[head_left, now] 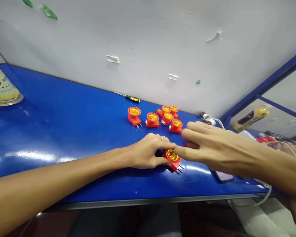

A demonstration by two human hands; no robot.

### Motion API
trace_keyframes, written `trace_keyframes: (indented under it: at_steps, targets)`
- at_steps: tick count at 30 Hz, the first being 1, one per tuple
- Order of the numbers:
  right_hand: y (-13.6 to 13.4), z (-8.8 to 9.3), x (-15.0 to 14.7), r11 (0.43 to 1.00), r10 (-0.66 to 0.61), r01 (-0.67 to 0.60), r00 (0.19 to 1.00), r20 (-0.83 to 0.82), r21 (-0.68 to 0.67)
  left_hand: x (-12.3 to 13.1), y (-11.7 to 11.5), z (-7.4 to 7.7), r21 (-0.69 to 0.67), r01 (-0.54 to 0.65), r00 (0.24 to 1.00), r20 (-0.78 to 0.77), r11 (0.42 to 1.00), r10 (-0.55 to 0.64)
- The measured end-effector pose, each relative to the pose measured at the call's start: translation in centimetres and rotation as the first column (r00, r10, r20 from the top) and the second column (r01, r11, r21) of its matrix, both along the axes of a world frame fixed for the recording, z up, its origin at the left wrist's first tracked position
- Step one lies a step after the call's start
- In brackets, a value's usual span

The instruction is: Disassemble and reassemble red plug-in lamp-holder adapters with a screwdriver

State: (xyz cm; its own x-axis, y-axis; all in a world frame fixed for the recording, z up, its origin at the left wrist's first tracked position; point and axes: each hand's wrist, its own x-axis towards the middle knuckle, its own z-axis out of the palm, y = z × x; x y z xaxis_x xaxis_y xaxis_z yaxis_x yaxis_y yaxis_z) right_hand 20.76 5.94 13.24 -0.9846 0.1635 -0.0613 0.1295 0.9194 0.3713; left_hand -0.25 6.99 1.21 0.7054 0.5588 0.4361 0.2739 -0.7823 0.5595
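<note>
A red plug-in lamp socket (172, 155) with a gold threaded inside is in my left hand (154, 151), gripped between thumb and fingers just above the blue table, its two prongs pointing to the lower right. My right hand (199, 143) reaches in from the right, fingers extended and apart, the lowest fingertip at the socket's rim. Its thumb is hidden. A bit of red shows behind these fingers; I cannot make out what it is. Beyond my hands stand several more red sockets, among them one socket (134, 115) apart at the left and another socket (152, 119) beside it.
A screwdriver (132, 98) lies by the wall. A yellow bottle (2, 85) stands far left. A phone (224, 176) lies under my right forearm. White cables (218, 121) and a second yellow bottle (254, 117) behind a blue frame (263, 84) are at the right, near another person's hand (292, 149).
</note>
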Motion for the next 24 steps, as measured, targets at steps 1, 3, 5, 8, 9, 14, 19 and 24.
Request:
trace_keyframes:
  at_steps: [1, 3, 5, 8, 9, 14, 19, 24]
  targets:
    - [0.0, -0.1, 0.0, 0.998, -0.015, 0.013, 0.999, -0.038, -0.063, 0.0, 0.0, 0.0, 0.006, -0.006, 1.0, 0.001, 1.0, 0.006]
    - [-0.2, -0.5, -0.1, 0.952, -0.187, 0.134, 0.967, -0.173, -0.277, 0.0, 0.0, 0.0, 0.018, -0.03, 0.999, -0.016, 0.999, 0.03]
    - [-0.5, -1.2, -0.4, 0.784, -0.479, 0.233, 0.817, -0.321, -0.575, -0.1, -0.1, 0.1, 0.023, -0.046, 0.998, -0.046, 0.999, 0.047]
    - [-0.8, -2.6, -1.4, 0.438, -0.793, 0.067, 0.499, -0.35, -0.897, -0.1, -0.2, 0.1, 0.043, -0.033, 0.998, -0.051, 0.999, 0.035]
    - [-0.9, -3.1, -1.8, 0.356, -0.846, -0.029, 0.414, -0.336, -0.934, 0.0, -0.2, 0.1, 0.05, -0.036, 0.998, -0.043, 0.998, 0.038]
    - [-0.8, -4.7, -3.1, 0.278, -0.922, -0.332, 0.171, -0.348, -0.901, 0.0, -0.1, -0.1, 0.033, -0.059, 0.998, -0.033, 0.998, 0.06]
    - [0.7, -5.3, -2.6, 0.126, -0.896, -0.362, 0.359, -0.263, -0.924, -0.3, -0.1, 0.3, -0.014, 0.003, 0.998, -0.063, 1.0, -0.004]
    - [1.6, -3.4, -1.2, 0.456, -0.75, 0.067, 0.565, -0.343, -0.887, -0.5, -0.1, 0.7, -0.057, -0.009, 0.994, -0.111, 0.998, 0.002]
